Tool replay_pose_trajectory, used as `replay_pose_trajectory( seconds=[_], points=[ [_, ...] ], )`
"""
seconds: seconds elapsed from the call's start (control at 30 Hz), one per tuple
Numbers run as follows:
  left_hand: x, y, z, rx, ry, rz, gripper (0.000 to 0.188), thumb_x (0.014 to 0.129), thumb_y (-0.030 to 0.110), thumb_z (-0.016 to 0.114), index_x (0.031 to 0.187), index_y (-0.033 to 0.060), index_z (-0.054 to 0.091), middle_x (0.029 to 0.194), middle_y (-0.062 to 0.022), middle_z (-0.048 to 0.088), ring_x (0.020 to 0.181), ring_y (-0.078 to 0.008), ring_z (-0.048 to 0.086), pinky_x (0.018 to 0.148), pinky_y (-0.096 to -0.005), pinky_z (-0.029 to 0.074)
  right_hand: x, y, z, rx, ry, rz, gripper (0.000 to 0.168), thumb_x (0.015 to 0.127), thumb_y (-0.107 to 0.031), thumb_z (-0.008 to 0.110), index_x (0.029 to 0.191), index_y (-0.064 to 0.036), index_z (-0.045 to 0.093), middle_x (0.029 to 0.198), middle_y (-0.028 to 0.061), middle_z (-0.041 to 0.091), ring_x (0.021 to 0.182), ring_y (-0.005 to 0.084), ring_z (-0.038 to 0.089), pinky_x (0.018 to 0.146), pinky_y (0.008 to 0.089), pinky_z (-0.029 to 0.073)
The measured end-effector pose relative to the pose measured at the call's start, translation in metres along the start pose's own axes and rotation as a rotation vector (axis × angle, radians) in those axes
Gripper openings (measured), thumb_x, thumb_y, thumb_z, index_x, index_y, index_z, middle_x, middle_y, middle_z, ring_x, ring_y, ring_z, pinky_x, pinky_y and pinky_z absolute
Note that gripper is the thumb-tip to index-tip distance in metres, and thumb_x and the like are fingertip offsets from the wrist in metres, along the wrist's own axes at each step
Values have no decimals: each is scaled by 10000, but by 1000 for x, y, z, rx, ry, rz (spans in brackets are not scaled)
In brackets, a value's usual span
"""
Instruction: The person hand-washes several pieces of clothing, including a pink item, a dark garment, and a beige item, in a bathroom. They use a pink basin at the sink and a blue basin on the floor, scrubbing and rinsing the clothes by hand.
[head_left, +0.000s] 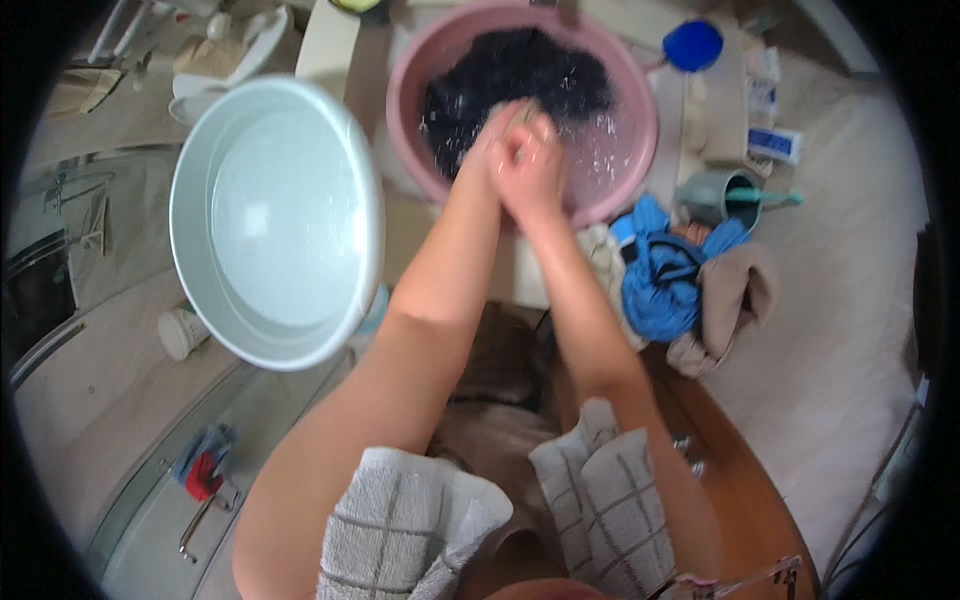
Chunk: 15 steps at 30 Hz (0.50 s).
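A pink plastic basin (649, 127) lies before me with dark wet cloth (525, 64) soaking in water in it. Above the basin my left hand (506, 124) and my right hand (531, 161) are pressed together, wet, over the near edge of the cloth. The right hand's fingers are curled against the left hand, which is partly hidden behind it. A small light piece shows between the fingers, too unclear to name. To the left of my forearms is a pale blue plastic basin (277, 225), tilted towards me.
Right of the pink basin lie a heap of blue and beige cloth (664, 285), a grey cup (705, 196) with a green-handled brush (765, 196), a blue round object (692, 46) and a blue-and-white tube (775, 145). A white tub (180, 332) stands at the left, and a wooden cabinet (727, 457) at the lower right.
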<state>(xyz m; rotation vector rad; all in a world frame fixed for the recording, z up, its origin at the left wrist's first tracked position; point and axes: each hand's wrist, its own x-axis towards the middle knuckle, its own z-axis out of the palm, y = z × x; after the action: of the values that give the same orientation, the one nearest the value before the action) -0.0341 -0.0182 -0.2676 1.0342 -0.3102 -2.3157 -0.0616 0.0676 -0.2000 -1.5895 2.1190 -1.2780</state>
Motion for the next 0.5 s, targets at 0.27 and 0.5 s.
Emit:
replay_pose_trajectory(
  seconds=[0.27, 0.5],
  points=[
    [-55, 6, 33, 885, 168, 12, 465, 838, 262, 576, 1242, 65, 459, 1226, -178, 462, 1089, -255, 510, 830, -402, 486, 19, 138, 10, -690, -479, 430, 396, 845, -324, 487, 1175, -124, 577, 1173, 152, 544, 1133, 342, 465, 956, 461, 386],
    [-74, -12, 36, 1003, 247, 133, 622, 845, 467, 505, 1359, 150, 356, 1378, -184, 289, 1186, -352, 412, 845, -533, 439, 27, 106, 23, -305, -445, 831, 404, 830, -307, 538, 1144, -56, 573, 1145, 159, 546, 1130, 298, 409, 880, 453, 403]
  ],
)
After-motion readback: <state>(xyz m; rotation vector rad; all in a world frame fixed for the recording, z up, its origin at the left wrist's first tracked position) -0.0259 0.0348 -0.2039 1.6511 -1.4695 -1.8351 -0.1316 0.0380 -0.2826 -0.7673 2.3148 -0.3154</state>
